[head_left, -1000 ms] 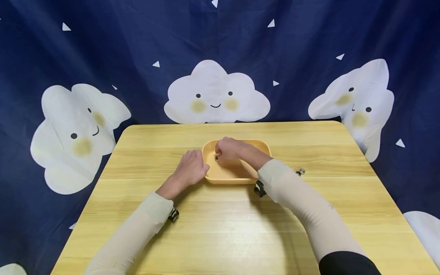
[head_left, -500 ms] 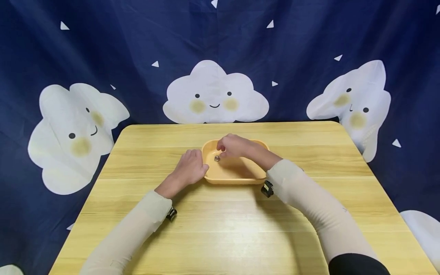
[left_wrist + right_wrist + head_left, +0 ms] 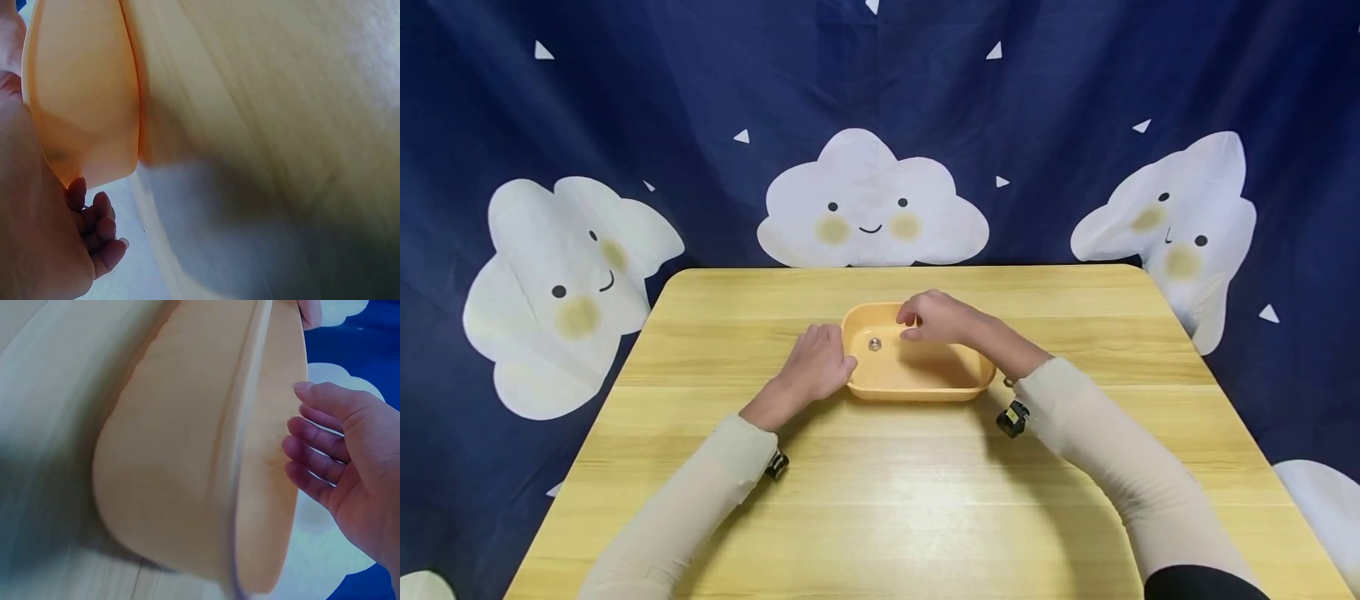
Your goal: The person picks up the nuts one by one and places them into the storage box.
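Note:
A yellow-orange plastic tray (image 3: 917, 393) with rounded corners and raised walls stands on the table. Inside it, towards the left end, lies a small metal nut (image 3: 875, 343). My left hand (image 3: 817, 363) grips the tray's left end, thumb at the rim; in the left wrist view its curled fingers (image 3: 103, 219) show beside the end wall. Over the back of the tray hovers my right hand (image 3: 938, 318), fingers loosely bent and thumb apart. The right wrist view shows that hand (image 3: 356, 440) with nothing between thumb and fingers.
The wooden table (image 3: 880, 500) reaches back to a dark blue curtain (image 3: 1037, 100) with printed clouds. Just right of the tray, a small metal piece (image 3: 1009, 382) shows partly behind the right sleeve (image 3: 1097, 425).
My right hand has let go of the nut, leaving it on the tray's floor, and has moved up and to the right. My left hand has stayed on the tray's left end.

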Tool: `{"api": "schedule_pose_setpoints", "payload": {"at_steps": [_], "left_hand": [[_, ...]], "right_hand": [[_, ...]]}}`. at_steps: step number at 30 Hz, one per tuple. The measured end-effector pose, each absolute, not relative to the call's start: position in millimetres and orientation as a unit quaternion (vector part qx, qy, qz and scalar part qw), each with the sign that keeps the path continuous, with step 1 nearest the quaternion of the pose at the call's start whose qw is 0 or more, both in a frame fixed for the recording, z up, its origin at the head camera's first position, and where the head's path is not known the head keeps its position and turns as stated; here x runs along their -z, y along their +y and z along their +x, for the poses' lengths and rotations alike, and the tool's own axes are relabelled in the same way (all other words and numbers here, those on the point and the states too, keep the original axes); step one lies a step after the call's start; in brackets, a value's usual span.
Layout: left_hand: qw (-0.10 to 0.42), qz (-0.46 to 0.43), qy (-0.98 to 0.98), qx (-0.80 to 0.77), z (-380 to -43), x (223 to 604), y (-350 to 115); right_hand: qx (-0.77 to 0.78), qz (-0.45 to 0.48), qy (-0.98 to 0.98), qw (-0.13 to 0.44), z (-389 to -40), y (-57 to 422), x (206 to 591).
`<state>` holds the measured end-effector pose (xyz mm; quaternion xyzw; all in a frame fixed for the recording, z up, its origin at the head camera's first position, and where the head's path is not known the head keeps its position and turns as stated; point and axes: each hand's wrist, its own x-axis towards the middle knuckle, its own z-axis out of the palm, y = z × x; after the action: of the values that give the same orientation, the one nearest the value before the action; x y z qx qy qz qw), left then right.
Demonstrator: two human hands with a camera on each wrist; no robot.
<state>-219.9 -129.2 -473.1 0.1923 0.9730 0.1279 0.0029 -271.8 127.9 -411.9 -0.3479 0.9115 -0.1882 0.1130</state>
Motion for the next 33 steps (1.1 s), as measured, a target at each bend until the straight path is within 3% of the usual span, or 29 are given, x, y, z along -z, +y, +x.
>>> {"api": "schedule_pose_setpoints", "payload": {"at_steps": [33], "left_hand": [[0.001,0.195,0.972,-0.133,-219.1,470.9,-129.6]], "right_hand": [[0.225,-0.333,0.912,0.083,-241.2,174.5,405.3]]}}
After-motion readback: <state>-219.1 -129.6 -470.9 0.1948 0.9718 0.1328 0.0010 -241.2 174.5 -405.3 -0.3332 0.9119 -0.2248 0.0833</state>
